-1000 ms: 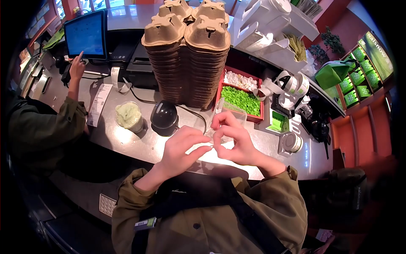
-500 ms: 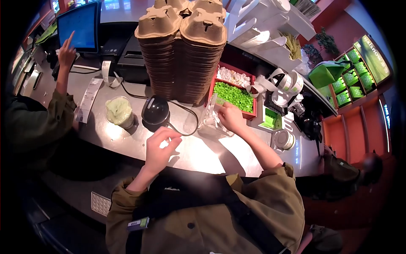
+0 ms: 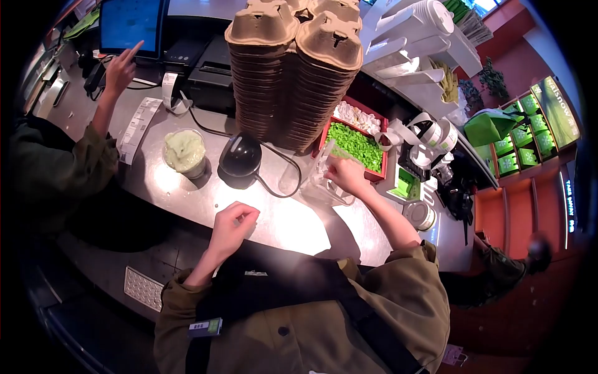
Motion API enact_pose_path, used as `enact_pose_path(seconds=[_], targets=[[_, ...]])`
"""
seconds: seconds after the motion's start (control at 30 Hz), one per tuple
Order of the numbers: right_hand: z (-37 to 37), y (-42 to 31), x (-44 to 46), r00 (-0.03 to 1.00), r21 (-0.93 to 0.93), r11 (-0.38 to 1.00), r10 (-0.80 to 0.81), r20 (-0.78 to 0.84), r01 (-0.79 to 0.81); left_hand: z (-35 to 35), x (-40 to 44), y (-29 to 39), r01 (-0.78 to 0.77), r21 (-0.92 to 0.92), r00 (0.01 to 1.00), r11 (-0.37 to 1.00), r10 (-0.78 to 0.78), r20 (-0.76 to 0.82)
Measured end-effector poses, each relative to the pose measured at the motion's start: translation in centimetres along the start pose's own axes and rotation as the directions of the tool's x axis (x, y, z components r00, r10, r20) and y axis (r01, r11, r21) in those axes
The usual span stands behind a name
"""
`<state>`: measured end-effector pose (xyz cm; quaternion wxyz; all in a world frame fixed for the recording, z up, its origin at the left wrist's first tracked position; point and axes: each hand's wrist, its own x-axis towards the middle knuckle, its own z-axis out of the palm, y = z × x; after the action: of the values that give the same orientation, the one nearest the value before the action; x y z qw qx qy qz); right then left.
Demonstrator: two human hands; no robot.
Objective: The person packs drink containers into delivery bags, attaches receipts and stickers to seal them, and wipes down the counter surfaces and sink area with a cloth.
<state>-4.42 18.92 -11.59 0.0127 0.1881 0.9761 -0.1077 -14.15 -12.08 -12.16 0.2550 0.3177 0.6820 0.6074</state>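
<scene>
My right hand point(image 3: 344, 174) is closed, its fingertips at the upper side of a clear plastic container point(image 3: 327, 194) with whitish bits inside; what the fingers pinch is hidden. My left hand point(image 3: 233, 225) hovers over the counter's near edge, fingers curled together and nothing showing in them. Ahead of it sits a black dome-shaped device point(image 3: 241, 156) with a cable. Left of that device, a clear cup point(image 3: 185, 153) topped with pale green cream stands upright. Beyond the container lies a red box point(image 3: 377, 177) with bright green pieces and white pieces in separate compartments.
Tall stacks of brown cardboard cup carriers point(image 3: 289, 87) rise at the back. A co-worker's hand point(image 3: 120, 73) points at a blue screen point(image 3: 132, 28). A long receipt point(image 3: 138, 128) lies on the left. Label rolls point(image 3: 430, 132) and a round white-lidded tub point(image 3: 420, 215) stand on the right.
My left hand has drawn its fingers closer together. My right hand stays at the clear container. The co-worker's hand has shifted toward the lower screen. The whole view has turned slightly.
</scene>
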Motion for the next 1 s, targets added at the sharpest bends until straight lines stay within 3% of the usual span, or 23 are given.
enact_pose_path(seconds=[0.07,0.27,0.47,0.57,0.73,0.83,0.97,1.0], targets=[[1.2,0.8,0.3,0.999,-0.049,0.998,-0.028,-0.037,0.026,0.0,0.0,-0.2,-0.011,0.003,1.000,1.000,0.011,0.028],[1.8,1.3,0.3,0.998,0.042,0.997,-0.061,0.031,0.059,0.2,0.2,-0.6,0.015,0.017,0.996,1.000,-0.017,0.090],[1.7,2.4,0.5,0.983,0.092,0.994,-0.075,0.169,0.060,1.0,0.7,-1.5,-0.004,0.053,0.990,0.999,-0.004,0.141],[1.6,2.0,0.5,0.983,0.080,0.995,-0.079,0.168,0.066,1.3,1.1,-0.8,0.021,0.086,0.975,0.996,-0.040,0.220],[1.9,1.5,0.1,0.994,-0.125,0.987,-0.096,0.059,0.102,2.8,2.3,-1.2,-0.001,0.080,0.949,0.997,-0.025,0.313],[1.4,0.4,0.5,0.999,-0.130,0.991,-0.030,0.011,0.031,4.3,3.8,-1.1,0.010,0.124,0.932,0.992,-0.055,0.358],[1.9,0.7,0.7,0.998,-0.127,0.990,-0.065,-0.018,0.062,6.6,5.5,-1.6,-0.073,0.107,0.945,0.992,0.034,0.326],[1.8,1.0,0.6,0.997,-0.081,0.995,-0.056,0.050,0.060,7.1,5.7,-1.9,-0.082,0.070,0.944,0.994,0.055,0.324]])
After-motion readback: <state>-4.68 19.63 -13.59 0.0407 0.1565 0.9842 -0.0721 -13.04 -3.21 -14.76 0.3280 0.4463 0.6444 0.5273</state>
